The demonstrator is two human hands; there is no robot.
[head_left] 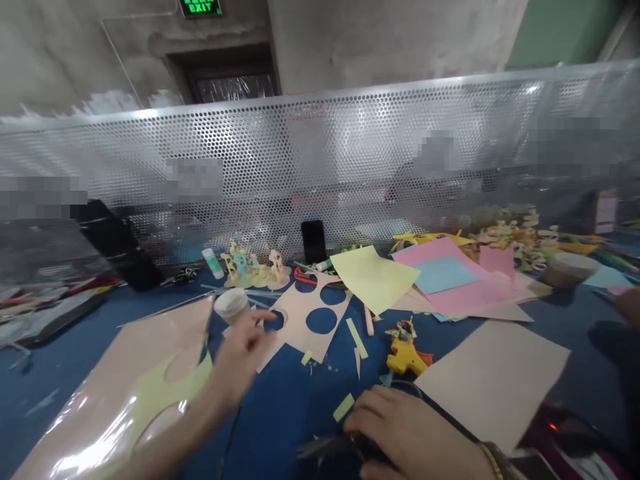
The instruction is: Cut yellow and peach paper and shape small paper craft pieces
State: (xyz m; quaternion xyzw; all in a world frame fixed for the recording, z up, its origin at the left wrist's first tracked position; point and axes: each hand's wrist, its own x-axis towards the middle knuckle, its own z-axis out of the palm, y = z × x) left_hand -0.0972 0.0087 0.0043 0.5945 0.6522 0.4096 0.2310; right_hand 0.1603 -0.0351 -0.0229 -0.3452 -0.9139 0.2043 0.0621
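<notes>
Blurred scissors [323, 447] sit in my right hand [405, 427], fingers curled; beside my left hand [245, 350] lies a holed sheet [296, 328], whether pinched I can't tell.

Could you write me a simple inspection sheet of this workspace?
Surface: blue tabletop, partly covered by papers.
Work things: peach paper sheet with round holes; dark, blurred scissors; yellow gun-shaped tool.
Clutter: narrow pale-green paper strip; small multicoloured figures behind the holed sheet.
Hands: left hand by the holed sheet, contact unclear; right hand over the scissors' handle end, grip unclear.
Cables: dark cable beside the right hand.
Surroundings: grey perforated screen; green EXIT sign.
</notes>
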